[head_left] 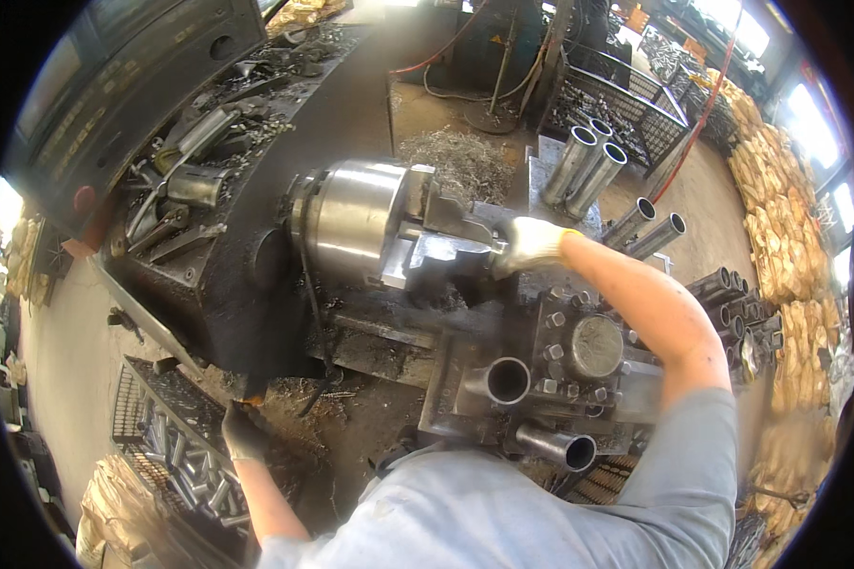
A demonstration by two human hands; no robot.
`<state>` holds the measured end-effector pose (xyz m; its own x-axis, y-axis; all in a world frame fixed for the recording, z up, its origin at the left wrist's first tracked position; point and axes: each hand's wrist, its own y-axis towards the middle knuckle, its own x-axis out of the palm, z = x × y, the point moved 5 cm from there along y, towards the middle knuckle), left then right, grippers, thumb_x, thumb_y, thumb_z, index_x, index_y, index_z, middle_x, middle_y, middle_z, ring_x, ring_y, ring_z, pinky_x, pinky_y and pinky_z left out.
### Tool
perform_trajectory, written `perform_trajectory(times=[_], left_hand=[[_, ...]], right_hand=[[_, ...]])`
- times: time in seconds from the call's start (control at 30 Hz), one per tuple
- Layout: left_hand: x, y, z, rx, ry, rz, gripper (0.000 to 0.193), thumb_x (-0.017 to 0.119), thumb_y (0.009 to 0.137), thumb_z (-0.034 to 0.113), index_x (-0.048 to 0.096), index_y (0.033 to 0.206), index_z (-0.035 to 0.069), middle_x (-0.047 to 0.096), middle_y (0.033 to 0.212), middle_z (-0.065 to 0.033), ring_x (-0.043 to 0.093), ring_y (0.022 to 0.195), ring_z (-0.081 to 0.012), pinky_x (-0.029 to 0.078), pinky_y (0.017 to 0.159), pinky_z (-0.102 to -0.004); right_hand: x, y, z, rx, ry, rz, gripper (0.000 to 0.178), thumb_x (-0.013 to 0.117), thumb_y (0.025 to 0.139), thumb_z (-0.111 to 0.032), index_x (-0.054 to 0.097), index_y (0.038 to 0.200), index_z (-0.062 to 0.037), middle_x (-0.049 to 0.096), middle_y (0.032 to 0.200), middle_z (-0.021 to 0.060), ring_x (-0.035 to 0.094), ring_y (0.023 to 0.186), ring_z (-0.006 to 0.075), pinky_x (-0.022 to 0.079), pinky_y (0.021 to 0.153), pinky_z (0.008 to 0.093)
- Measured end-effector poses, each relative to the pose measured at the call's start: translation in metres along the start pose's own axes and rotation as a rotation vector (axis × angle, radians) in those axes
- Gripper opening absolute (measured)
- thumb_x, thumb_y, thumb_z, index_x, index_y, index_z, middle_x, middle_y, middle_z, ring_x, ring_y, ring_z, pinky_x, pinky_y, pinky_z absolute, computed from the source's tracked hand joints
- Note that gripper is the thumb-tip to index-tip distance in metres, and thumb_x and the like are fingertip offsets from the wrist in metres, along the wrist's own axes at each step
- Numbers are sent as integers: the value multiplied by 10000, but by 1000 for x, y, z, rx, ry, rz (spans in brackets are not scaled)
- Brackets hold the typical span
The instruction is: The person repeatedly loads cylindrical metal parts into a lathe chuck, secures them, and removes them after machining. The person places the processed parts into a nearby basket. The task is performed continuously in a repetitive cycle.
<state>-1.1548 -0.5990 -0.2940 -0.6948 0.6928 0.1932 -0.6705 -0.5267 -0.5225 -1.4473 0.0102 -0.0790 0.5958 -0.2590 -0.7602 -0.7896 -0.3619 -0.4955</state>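
A large steel lathe chuck (356,211) sits left of centre, with stepped jaws (441,251) facing right. My right hand (533,244), in a pale glove, reaches across to the outer end of these jaws. Its fingers are closed at a small metal end there, partly hidden by the glove and the jaws. Low on the left, my left hand (245,434) wears a dark glove and closes beside a small orange-tipped piece (253,402) at the machine's lower edge. What lies inside those fingers is hidden.
Right of the chuck stands a bolted tool post (595,346), with steel tubes (508,379) close to my body. More upright tubes (598,180) stand behind my right arm. A wire basket (176,455) of short metal pieces is lower left. Metal shavings (455,156) lie behind the chuck.
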Motion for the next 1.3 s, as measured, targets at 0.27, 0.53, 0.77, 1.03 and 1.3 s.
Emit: perform_trajectory(times=[0.27, 0.53, 0.77, 1.03, 1.3], left_hand=[[12, -34, 35, 331, 501, 244, 424, 602, 1095, 467, 652, 1222, 66, 619, 829, -35, 585, 700, -157, 503, 630, -337], [200, -160, 290, 1821, 962, 248, 343, 731, 965, 40, 693, 1302, -15, 775, 1143, -208, 759, 1093, -353, 613, 956, -446], [308, -45, 424, 981, 1754, 320, 851, 564, 1020, 323, 150, 1759, 240, 734, 1351, -233, 732, 1230, -378, 514, 1103, -517], [213, -234, 200, 1757, 645, -334, 355, 707, 931, -43, 711, 1280, 19, 781, 964, -166, 748, 754, -295, 616, 691, -385], [45, -291, -114, 306, 1311, -460, 319, 728, 978, 315, 755, 1210, 98, 781, 1125, -199, 760, 1058, -385, 602, 904, -441]], right_hand=[[-29, -184, -5, -30, 132, 791, 561, 758, 889, -255, 659, 1374, 8, 788, 1161, 205, 769, 1062, 338, 586, 964, 414], [101, -337, 8, 98, 547, 1335, 338, 705, 969, -11, 690, 1297, 69, 756, 1007, 102, 690, 886, 140, 573, 839, 286], [161, -386, -12, 175, 559, 1298, 375, 726, 935, -49, 701, 1289, 71, 767, 1047, 105, 711, 934, 158, 574, 879, 307], [214, -392, 1, 201, 662, 1088, 407, 757, 877, -44, 717, 1264, 74, 802, 983, 95, 724, 863, 131, 592, 824, 284], [247, -304, 21, -44, 567, 686, 613, 854, 775, -91, 685, 1360, -24, 797, 1112, 104, 758, 974, 151, 605, 860, 317]])
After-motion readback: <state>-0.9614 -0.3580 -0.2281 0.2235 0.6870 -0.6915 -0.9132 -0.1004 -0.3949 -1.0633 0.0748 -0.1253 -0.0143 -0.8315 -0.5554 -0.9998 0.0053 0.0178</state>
